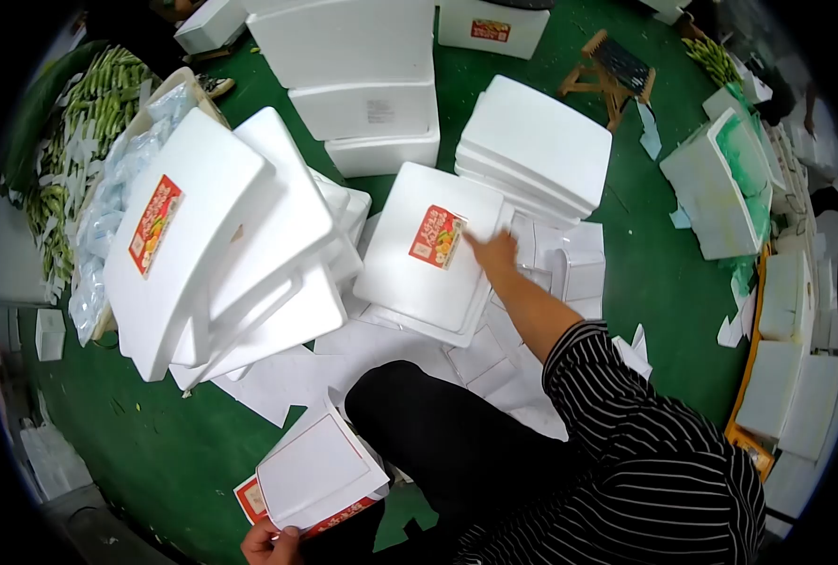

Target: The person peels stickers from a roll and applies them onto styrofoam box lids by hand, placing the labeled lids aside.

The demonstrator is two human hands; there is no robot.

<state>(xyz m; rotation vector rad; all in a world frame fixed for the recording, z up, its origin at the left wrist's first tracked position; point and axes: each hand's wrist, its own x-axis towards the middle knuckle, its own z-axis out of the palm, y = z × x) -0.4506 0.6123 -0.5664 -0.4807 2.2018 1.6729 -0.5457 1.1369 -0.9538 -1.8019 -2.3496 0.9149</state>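
My left hand (270, 544) is closed at the bottom of the view, thumb on top, pinching the edge of a stack of label sheets (320, 466). The sheets have white backs, and red printed borders show at the sides. My right hand (494, 252) rests over a white foam lid (395, 273) in the middle, fingers apart. Its fingertips touch the right edge of a red sticker label (436, 237) with a colourful food picture and a square code. The lid lies flat and slightly turned on what looks like another lid.
Left is a leaning pile of foam lids (278, 202), the top one labelled. More lids (537, 141) are stacked behind right, near foam boxes (353, 56) and a folding stool (612, 71). Loose white paper (278, 381) covers the green floor (650, 311). Green vegetables (99, 94) lie far left.
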